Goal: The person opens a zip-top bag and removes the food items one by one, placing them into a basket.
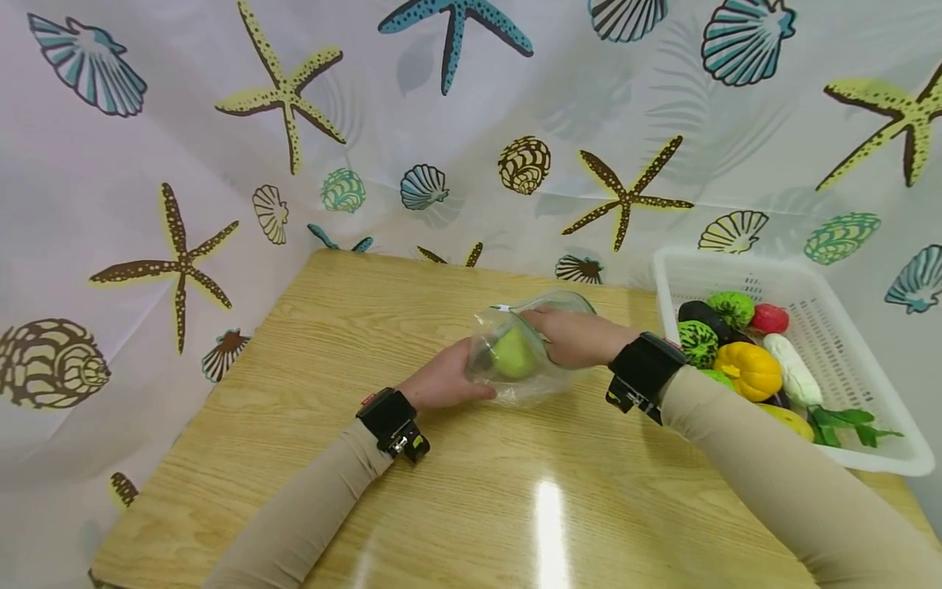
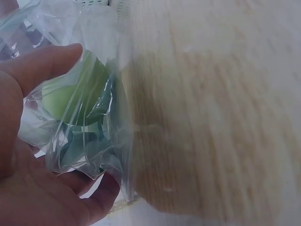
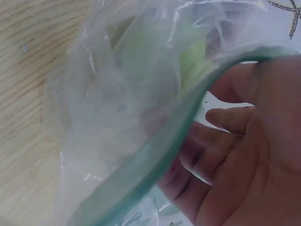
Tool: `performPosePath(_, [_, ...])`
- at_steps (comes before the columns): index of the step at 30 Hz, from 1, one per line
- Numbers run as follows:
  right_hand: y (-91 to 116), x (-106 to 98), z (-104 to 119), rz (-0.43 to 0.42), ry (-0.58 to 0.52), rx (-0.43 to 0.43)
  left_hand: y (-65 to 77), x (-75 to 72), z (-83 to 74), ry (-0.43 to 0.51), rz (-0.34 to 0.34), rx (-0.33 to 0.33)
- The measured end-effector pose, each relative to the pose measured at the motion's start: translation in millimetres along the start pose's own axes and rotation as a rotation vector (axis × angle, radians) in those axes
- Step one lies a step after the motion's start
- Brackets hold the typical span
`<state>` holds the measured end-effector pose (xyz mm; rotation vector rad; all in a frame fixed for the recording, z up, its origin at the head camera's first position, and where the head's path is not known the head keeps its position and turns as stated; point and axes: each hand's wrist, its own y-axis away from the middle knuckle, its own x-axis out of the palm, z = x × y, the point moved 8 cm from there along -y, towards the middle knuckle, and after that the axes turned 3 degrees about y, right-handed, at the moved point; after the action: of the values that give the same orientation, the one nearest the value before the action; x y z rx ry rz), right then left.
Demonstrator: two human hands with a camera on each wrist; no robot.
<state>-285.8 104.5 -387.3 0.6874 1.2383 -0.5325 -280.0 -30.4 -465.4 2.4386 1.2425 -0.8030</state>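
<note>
A clear plastic zip bag (image 1: 526, 393) with a green zip edge (image 3: 188, 117) is between my two hands. Inside it lies a smooth light-green fruit (image 1: 513, 353), pear-like in shape, with a darker bluish-green thing (image 2: 84, 146) beside it. My left hand (image 1: 445, 378) grips the bag's closed end, thumb (image 2: 56, 61) on one side and fingers curled round the other. The right hand (image 1: 577, 334) reaches in at the bag's mouth, its loosely bent fingers (image 3: 225, 120) passing behind the zip edge, with a gap between thumb and fingers; the fingertips show only through plastic.
At the right, a white plastic basket (image 1: 857, 327) holds several vegetables, among them a yellow pepper (image 1: 748, 371), a white one (image 1: 792, 370) and green leaves (image 1: 846, 421). A curtain with starfish and shells (image 1: 471, 164) hangs behind the wooden table (image 1: 309, 352).
</note>
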Motion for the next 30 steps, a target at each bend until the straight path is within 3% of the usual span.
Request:
performPosePath(10, [-0.2,2.3,-2.9,0.050,0.038,0.080,-2.5,0.8,-2.9,0.038,0.010,0.004])
performPosePath(16, [-0.4,4.9,-5.8,0.010,-0.016,0.086,-4.6,1.5,1.4,0.028,0.006,-0.007])
performPosePath(24, [0.0,1.7,-4.4,-0.040,-0.102,0.070,-3.7,0.6,0.7,0.041,-0.006,0.030])
performPosePath(30, [-0.3,1.7,0.8,-0.066,-0.027,0.015,-4.0,0.9,-1.4,0.062,-0.003,0.066])
